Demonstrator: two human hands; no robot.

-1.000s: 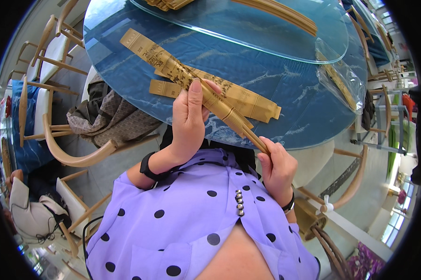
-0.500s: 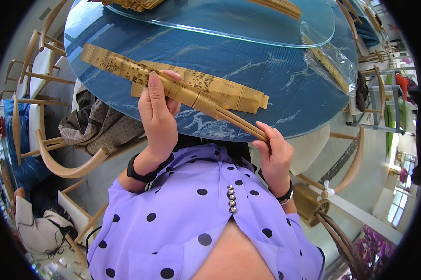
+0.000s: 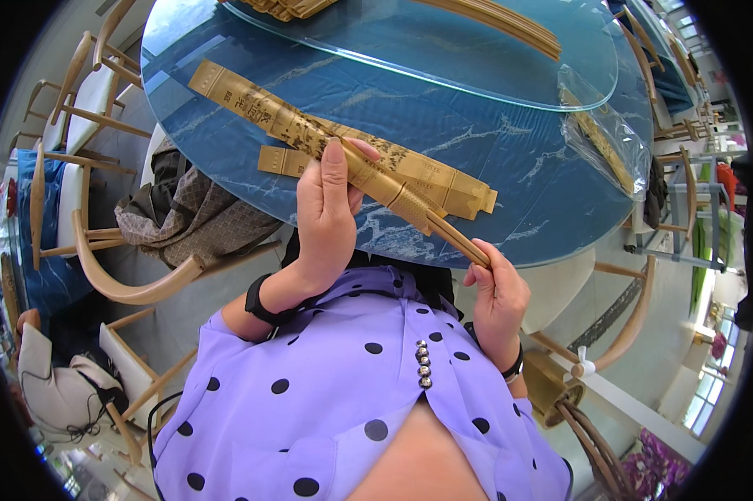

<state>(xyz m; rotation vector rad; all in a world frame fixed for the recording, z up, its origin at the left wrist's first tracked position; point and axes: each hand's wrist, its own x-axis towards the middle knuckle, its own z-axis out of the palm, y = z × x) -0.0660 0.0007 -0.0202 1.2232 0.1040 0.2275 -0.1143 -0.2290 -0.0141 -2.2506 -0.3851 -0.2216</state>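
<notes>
My left hand (image 3: pixel 328 207) is closed around a gold paper chopstick sleeve (image 3: pixel 251 102) with dark printed decoration, thumb on top. From the sleeve's right end stick out the ends of wooden chopsticks (image 3: pixel 455 237); the rest of them is hidden inside. My right hand (image 3: pixel 500 299) pinches those ends between thumb and fingers. Sleeve and chopsticks slant down to the right above the table edge. Beneath them on the table lie more flat gold sleeves (image 3: pixel 447 185), partly covered by the held one.
The round table (image 3: pixel 510 221) has a blue marbled top and a raised glass turntable (image 3: pixel 443 79). On the glass lie bundled chopsticks (image 3: pixel 502 21) and a gold pile (image 3: pixel 289 7). A clear plastic bag (image 3: pixel 614 138) holds a gold piece. A chair (image 3: pixel 134 284) with a patterned grey-brown garment (image 3: pixel 197 213) stands left.
Less of the chopsticks shows outside the sleeve; my right hand is closer to the sleeve's end. Both hands keep their hold, and the whole view has shifted slightly.
</notes>
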